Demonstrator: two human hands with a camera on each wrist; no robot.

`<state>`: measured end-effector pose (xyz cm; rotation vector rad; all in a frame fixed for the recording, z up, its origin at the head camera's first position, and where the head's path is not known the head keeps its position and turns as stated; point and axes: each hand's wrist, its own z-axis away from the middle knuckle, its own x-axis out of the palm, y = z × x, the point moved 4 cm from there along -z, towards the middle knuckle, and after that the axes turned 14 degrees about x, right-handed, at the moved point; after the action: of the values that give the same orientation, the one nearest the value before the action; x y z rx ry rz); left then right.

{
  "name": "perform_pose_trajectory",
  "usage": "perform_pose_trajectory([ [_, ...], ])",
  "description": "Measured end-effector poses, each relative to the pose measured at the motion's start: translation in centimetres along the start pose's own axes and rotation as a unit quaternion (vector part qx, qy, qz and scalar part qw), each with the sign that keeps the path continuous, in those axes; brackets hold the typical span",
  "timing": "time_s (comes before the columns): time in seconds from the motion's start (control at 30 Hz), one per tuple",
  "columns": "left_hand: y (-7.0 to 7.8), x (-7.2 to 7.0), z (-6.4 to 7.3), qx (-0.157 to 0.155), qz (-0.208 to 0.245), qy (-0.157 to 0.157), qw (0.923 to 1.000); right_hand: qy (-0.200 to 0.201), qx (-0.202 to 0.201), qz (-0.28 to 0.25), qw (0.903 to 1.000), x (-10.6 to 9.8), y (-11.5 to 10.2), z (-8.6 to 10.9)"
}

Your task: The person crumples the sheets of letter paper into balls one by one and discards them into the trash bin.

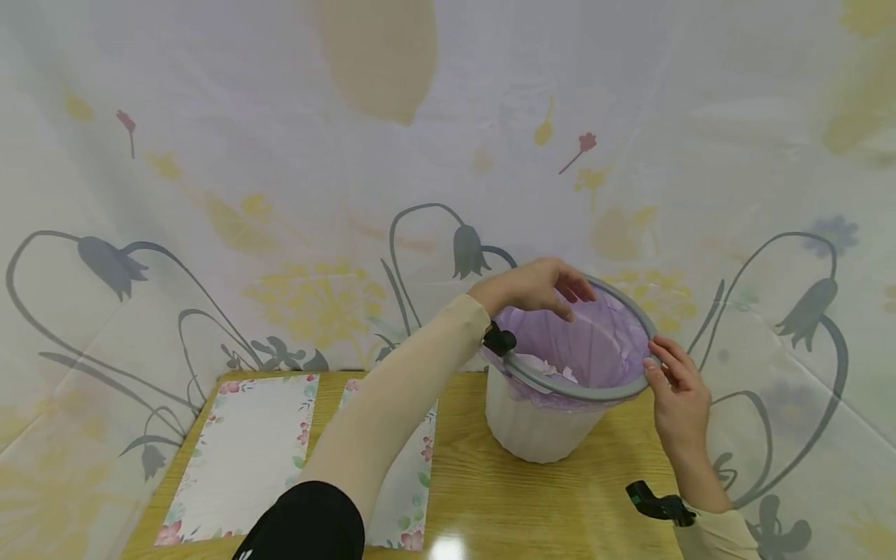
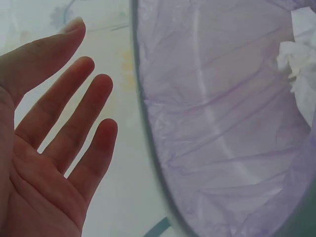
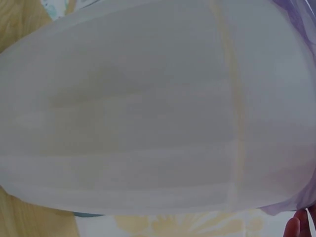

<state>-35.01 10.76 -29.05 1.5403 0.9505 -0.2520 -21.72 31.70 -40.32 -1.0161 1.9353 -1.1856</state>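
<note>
A white trash bin (image 1: 535,428) with a grey rim (image 1: 633,305) stands on the table, lined with a purple trash bag (image 1: 605,330). Crumpled white paper (image 2: 302,64) lies inside it. My left hand (image 1: 539,286) hovers over the far left of the bin with its fingers loosely spread and nothing in them; the left wrist view shows its palm beside the rim. At the right side of the rim, my right hand (image 1: 684,400) pinches the edge between thumb and fingers. Only its fingertips (image 3: 295,226) appear in the right wrist view, where the bin's wall fills most of the picture.
Two white sheets with floral borders, a left sheet (image 1: 241,455) and a right sheet (image 1: 406,490), lie on the wooden table (image 1: 476,498). My left forearm crosses over the right sheet. Behind the table hangs a flower-patterned cloth (image 1: 448,140).
</note>
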Motion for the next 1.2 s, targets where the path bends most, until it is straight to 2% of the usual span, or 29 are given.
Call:
perform_pose_trajectory([
  [0.23,2.3,-0.4,1.9,0.059,-0.049,-0.015,0.9969,0.002,0.007,0.012,0.9999,0.2,0.1,0.3],
  [0.43,3.7,-0.5,4.7,0.098,-0.047,0.018,0.994,-0.002,0.007,0.001,1.0,0.3,-0.1,0.3],
  [0.67,4.9,0.7,9.0,0.167,-0.053,0.062,0.9826,-0.001,0.004,-0.012,0.9999,0.3,0.2,0.3],
  [0.8,4.4,2.0,11.9,0.194,-0.059,0.077,0.9761,0.004,0.005,-0.02,0.9998,0.3,0.4,0.3],
  [0.87,3.8,2.7,13.6,0.201,-0.045,0.088,0.9745,0.007,0.006,-0.024,0.9997,0.4,0.5,0.3],
  [0.93,3.1,3.4,15.3,0.202,-0.025,0.105,0.9735,0.01,0.005,-0.028,0.9995,0.4,0.6,0.3],
  [1.03,1.7,4.7,18.5,0.176,0.001,0.134,0.9753,0.012,0.007,-0.048,0.9988,0.5,0.8,0.4],
  [1.13,-0.4,6.2,22.4,0.11,0.034,0.173,0.9781,0.009,0.007,-0.075,0.9971,0.6,0.9,0.5],
  [1.2,-2.2,7.6,25.3,0.056,0.071,0.207,0.974,0.006,0.006,-0.094,0.9956,0.6,1.0,0.6],
])
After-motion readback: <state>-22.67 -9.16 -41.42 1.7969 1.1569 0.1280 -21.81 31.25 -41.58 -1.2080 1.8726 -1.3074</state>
